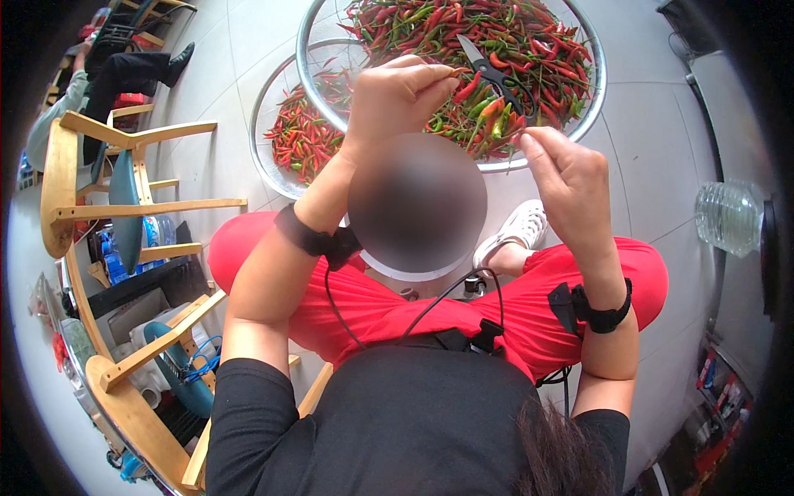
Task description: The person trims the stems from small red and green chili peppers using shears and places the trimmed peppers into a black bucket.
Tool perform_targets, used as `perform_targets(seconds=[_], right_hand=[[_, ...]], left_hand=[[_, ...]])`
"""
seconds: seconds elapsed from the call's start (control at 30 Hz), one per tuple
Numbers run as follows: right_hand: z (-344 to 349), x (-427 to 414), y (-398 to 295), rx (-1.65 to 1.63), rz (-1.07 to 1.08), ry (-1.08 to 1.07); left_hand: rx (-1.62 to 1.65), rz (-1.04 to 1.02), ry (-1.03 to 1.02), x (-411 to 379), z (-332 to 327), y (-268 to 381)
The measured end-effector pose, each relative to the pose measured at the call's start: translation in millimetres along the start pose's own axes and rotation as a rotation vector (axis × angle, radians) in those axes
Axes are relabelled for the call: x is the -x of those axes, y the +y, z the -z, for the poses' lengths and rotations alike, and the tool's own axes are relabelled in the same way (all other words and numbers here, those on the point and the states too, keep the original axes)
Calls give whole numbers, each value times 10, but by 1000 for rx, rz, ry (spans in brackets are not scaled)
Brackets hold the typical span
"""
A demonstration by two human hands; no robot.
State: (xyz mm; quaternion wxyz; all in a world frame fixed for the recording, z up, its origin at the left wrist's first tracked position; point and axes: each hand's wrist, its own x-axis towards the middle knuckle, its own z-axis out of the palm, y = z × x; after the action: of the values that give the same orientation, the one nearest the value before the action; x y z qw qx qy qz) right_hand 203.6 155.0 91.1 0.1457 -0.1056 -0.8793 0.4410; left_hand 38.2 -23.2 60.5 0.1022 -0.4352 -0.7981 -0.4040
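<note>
My left hand (397, 99) is raised over the near left part of a large round wire-mesh basket (595, 118), its thumb and fingertips pinched on a small orange-brown chili or stem. At the basket's near right rim, my right hand (567, 180) pinches a thin reddish piece, probably a chili stem; the fingers partly hide it. Red and green chili peppers (422, 31) fill the basket. Black-handled scissors (496, 77) lie on them with the blades apart. A second mesh basket (257, 146), partly beneath the large one, holds smaller chilies (304, 142). A blurred round patch hides what is between my forearms.
Wooden chairs (93, 211) stand on the left, and beyond them a person in dark trousers (127, 71) sits. A large clear plastic water bottle (726, 217) is at the right. Cables (496, 279) run across my lap.
</note>
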Motion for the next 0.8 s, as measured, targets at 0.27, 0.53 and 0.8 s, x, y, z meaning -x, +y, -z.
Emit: perform_targets(seconds=[0.27, 0.53, 0.8], right_hand=[[-61, -16, 58, 48, 11, 5], [-120, -58, 103, 402, 373, 236], [-184, 34, 74, 483, 705, 109]], left_hand=[[67, 27, -145, 46, 3, 42], [1412, 1249, -705, -49, 438, 146], [1820, 1247, -645, 175, 404, 90]])
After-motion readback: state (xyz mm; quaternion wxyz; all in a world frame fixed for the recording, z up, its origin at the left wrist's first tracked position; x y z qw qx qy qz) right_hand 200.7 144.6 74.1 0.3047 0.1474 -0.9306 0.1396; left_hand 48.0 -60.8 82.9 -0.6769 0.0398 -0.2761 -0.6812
